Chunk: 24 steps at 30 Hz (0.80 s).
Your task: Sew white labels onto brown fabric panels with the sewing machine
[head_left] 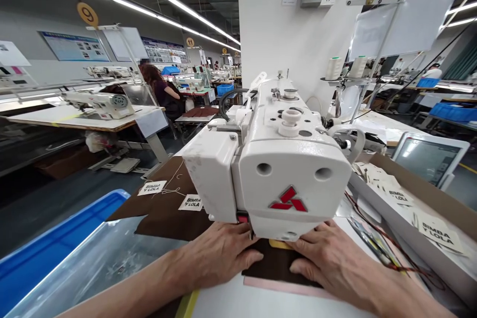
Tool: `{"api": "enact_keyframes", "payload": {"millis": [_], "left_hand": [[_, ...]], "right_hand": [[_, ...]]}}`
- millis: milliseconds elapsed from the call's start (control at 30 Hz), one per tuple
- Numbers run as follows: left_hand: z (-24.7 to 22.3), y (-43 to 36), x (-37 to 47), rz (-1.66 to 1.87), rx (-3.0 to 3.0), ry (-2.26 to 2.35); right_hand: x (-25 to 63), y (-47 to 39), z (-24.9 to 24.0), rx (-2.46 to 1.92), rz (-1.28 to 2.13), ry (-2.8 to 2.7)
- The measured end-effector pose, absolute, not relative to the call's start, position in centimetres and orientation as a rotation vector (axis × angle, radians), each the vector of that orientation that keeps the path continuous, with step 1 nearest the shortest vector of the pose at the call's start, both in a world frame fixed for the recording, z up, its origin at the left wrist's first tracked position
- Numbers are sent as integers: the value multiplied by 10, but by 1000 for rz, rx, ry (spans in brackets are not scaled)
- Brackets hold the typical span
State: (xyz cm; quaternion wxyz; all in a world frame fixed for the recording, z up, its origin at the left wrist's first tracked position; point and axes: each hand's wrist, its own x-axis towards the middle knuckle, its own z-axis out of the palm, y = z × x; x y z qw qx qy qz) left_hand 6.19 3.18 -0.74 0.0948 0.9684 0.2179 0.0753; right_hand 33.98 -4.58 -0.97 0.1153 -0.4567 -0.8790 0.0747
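Note:
A white sewing machine (pixel 294 169) with a red logo stands in the middle. Dark brown fabric (pixel 272 261) lies under its needle area. My left hand (pixel 219 253) rests on the left side of that fabric, thumb apart, fingertips partly hidden behind the machine head. On the right side, my right hand (pixel 328 253) lies flat with the thumb spread, its fingertips also partly covered. More brown fabric (pixel 149 218) spreads to the left, bearing two white labels, one nearer the left (pixel 152 188) and one beside the machine (pixel 191 202), with loose threads.
A long box (pixel 458 268) of printed labels stands at the right, near a tablet (pixel 428 159) and red-black cords. A blue bin (pixel 63 238) sits at lower left beside clear plastic. A person (pixel 164 92) sits among other sewing tables behind.

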Motion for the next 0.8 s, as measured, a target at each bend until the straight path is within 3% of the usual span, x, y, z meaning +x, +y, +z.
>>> {"api": "enact_keyframes", "payload": {"millis": [533,800], "left_hand": [[-4,26,62,231,2901,685],[-6,19,24,217,2966,645]], "right_hand": [[346,-55,-14,-1327,149,-2546],[347,-72,-20,-1188,-335,-2602]]}}
